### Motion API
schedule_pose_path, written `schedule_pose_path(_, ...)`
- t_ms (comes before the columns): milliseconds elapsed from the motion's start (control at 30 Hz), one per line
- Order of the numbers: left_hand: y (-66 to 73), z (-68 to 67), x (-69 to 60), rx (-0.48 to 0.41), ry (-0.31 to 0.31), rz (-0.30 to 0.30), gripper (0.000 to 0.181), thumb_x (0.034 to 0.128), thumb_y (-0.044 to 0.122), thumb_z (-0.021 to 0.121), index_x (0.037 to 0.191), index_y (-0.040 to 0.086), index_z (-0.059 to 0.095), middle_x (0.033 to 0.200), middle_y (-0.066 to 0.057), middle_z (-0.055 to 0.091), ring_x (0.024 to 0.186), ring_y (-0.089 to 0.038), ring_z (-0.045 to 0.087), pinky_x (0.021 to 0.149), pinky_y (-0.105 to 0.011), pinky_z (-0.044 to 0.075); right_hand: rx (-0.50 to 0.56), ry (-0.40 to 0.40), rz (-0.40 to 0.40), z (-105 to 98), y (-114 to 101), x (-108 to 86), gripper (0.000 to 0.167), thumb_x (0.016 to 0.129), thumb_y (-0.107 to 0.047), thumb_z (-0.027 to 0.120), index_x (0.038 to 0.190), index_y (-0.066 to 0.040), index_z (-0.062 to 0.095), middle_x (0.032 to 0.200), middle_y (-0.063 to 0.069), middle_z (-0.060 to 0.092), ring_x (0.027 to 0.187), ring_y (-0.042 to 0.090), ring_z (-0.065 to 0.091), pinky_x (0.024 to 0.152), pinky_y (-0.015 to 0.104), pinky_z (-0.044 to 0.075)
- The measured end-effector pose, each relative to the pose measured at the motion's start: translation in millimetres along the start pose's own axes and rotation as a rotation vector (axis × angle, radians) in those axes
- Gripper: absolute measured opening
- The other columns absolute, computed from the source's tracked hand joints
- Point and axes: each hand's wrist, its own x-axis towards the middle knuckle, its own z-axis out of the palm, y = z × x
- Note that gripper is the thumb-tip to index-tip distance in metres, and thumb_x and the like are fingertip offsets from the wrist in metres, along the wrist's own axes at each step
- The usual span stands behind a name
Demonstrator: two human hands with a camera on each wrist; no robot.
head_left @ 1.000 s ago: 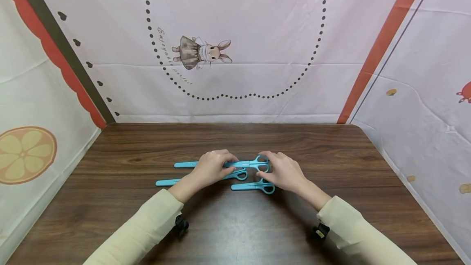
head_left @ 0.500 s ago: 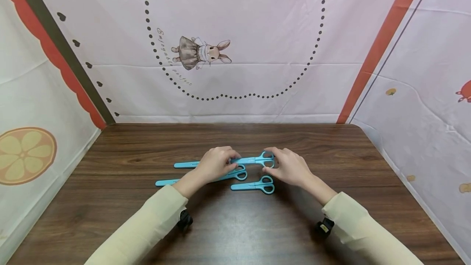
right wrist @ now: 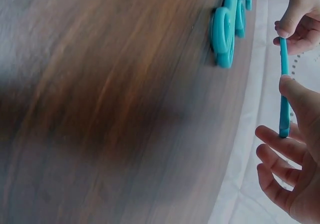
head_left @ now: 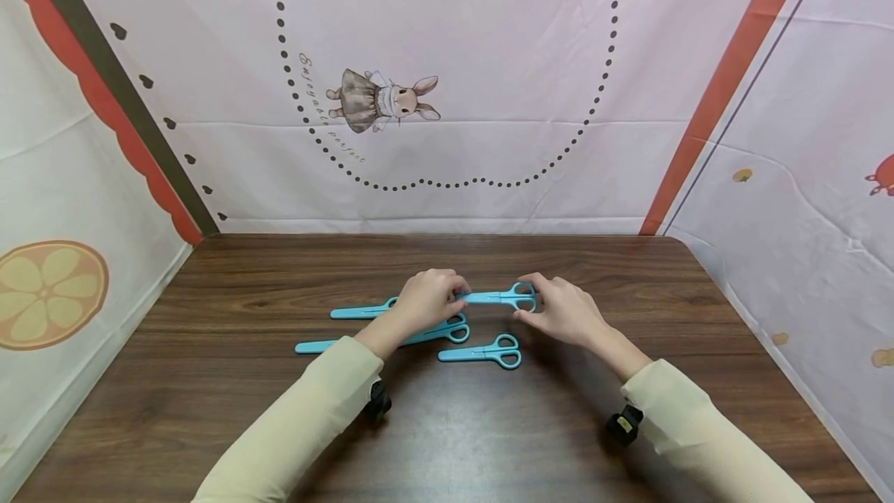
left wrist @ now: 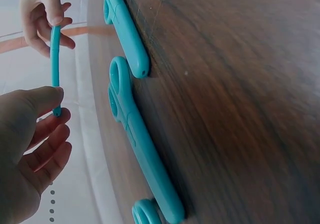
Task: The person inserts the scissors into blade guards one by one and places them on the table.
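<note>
Both my hands hold one pair of light-blue scissors (head_left: 492, 297) with its blade part covered, lifted off the table in the wrist views. My left hand (head_left: 427, 303) pinches the tip end between thumb and fingers. At the other end, my right hand (head_left: 567, 311) grips the handle loops between thumb and fingers. Three similar blue pairs lie on the table: short scissors (head_left: 471, 354) in front, longer scissors (head_left: 433, 334) partly behind my left wrist, and another pair of scissors (head_left: 358, 312) farther back, its handles partly covered by my left hand.
The brown wood-grain table (head_left: 244, 410) ends at a back edge against a pale printed cloth (head_left: 489, 99). More cloth hangs at both sides. Each wrist carries a small black device, such as the camera mount (head_left: 378, 400) under the left sleeve.
Both hands have moved right and slightly away, carrying the held scissors with them. The rear pair's handle is now partly uncovered. The three pairs on the table have stayed in place.
</note>
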Motion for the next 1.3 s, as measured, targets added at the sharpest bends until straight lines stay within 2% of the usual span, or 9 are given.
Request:
schedule_pose_path(367,1.4,12.3,19.7,0.026,-0.061,-0.035,0.011,0.0851,0.026,0.066,0.093,0.019,0.070,0.085,0.006,0.064,0.069,-0.005,0.055,0.059,-0.021,0.045,0.007,-0.046,0.065,1,11,0.2,0.052,0.077,-0.043,0.071,0.119,-0.017,0.056,0.078,-0.001,0.060,0.065,0.009,0.055,0.048,0.026,0.041)
schedule_pose_path(600,5.9,14.4,26.1,0.031,-0.147,-0.063,0.014,0.0852,0.025,0.065,0.096,0.018,0.070,0.084,0.006,0.064,0.067,-0.006,0.054,0.057,-0.023,0.044,0.001,-0.083,0.078,5,17,-1.3,0.050,0.077,-0.040,0.071,0.118,-0.014,0.058,0.072,-0.001,0.056,0.060,0.010,0.048,0.047,0.027,0.037)
schedule_pose_path(767,6.8,17.6,29.6,0.040,-0.173,-0.079,0.015,0.0853,0.026,0.065,0.097,0.018,0.070,0.081,0.007,0.063,0.063,-0.005,0.052,0.055,-0.022,0.043,0.003,-0.084,0.070,8,22,-2.0,0.049,0.077,-0.040,0.072,0.116,-0.013,0.059,0.072,-0.002,0.057,0.059,0.009,0.048,0.047,0.026,0.038)
schedule_pose_path(967,7.1,21.3,32.5,0.023,-0.193,-0.106,0.014,0.0856,0.026,0.065,0.096,0.019,0.070,0.081,0.007,0.063,0.063,-0.006,0.052,0.055,-0.023,0.043,-0.012,-0.071,0.047,13,25,-3.0,0.051,0.077,-0.039,0.072,0.116,-0.010,0.060,0.084,0.000,0.061,0.067,0.011,0.052,0.053,0.028,0.042)
schedule_pose_path(1133,8.1,24.6,34.2,0.014,-0.216,-0.118,0.014,0.0848,0.028,0.066,0.095,0.020,0.070,0.084,0.007,0.064,0.068,-0.007,0.055,0.060,-0.025,0.045,-0.046,-0.082,0.051,15,27,-5.1,0.053,0.076,-0.041,0.072,0.117,-0.008,0.061,0.096,0.006,0.061,0.079,0.020,0.056,0.062,0.037,0.046)
schedule_pose_path(1300,8.7,28.7,36.6,0.014,-0.228,-0.128,0.014,0.0844,0.028,0.067,0.095,0.020,0.070,0.083,0.007,0.064,0.069,-0.008,0.055,0.061,-0.026,0.046,-0.054,-0.096,0.071,18,28,-6.6,0.054,0.076,-0.043,0.071,0.117,-0.008,0.061,0.100,0.009,0.059,0.087,0.027,0.057,0.067,0.043,0.048)
